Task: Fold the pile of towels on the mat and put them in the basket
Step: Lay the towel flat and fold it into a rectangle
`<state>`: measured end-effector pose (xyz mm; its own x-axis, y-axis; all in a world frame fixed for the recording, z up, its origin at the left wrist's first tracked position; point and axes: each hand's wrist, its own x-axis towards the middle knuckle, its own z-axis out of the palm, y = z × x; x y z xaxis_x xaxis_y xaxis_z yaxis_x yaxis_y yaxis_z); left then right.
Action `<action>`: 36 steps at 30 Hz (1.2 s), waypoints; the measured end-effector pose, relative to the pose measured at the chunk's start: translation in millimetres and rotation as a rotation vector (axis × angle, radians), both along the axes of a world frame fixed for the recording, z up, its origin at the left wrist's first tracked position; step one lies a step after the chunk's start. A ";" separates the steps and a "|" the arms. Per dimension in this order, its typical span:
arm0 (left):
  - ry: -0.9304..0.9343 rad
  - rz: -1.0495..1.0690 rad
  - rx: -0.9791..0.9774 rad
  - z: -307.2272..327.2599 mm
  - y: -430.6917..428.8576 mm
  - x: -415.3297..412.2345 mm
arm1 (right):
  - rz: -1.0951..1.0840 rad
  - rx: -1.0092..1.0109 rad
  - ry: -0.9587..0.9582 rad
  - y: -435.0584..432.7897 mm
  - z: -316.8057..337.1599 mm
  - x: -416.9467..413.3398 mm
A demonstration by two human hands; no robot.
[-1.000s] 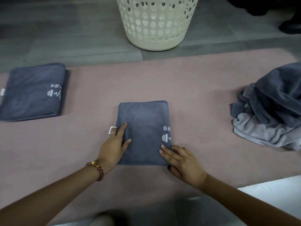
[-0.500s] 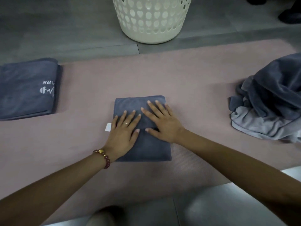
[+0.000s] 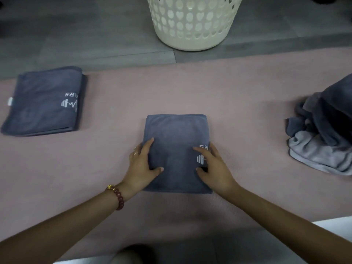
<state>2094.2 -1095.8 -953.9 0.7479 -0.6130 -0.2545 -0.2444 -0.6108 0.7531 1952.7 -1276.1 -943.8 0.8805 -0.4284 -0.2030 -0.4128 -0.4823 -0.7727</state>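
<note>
Both hands' fingers (image 3: pixel 149 145) lie flat on the folded gray towel (image 3: pixel 176 134), gripping nothing; it looks soft and floppy, best scooped under the edges beside them.

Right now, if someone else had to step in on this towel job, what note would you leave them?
Left hand and right hand: both rest on the sides of the middle folded towel, fingers relaxed.
A second folded towel lies at the left end of the mat.
Unfolded pile sits at the right end.
Basket stands on the floor beyond the mat; its inside is not visible.
Done: two towels folded.
Left: fold the pile, put all towels in the basket.
</note>
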 end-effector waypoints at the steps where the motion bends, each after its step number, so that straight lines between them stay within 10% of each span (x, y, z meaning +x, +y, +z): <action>1: 0.119 0.047 -0.077 2.3 -0.8 2.9 | -0.036 0.080 -0.002 -1.1 1.5 -0.7; 10: 0.327 0.271 0.050 5.3 -15.6 35.5 | -0.180 0.692 -0.002 -11.4 16.8 18.7; 15: 0.191 0.080 0.249 16.9 -28.4 27.0 | -0.215 0.675 -0.005 -15.3 11.4 19.2; 23: 0.286 0.098 -0.175 14.6 -15.5 23.1 | -0.208 0.735 -0.005 -18.9 5.3 18.4; 36: 0.132 -0.165 -0.191 27.6 8.5 41.5 | -0.054 0.549 -0.105 2.7 53.1 40.8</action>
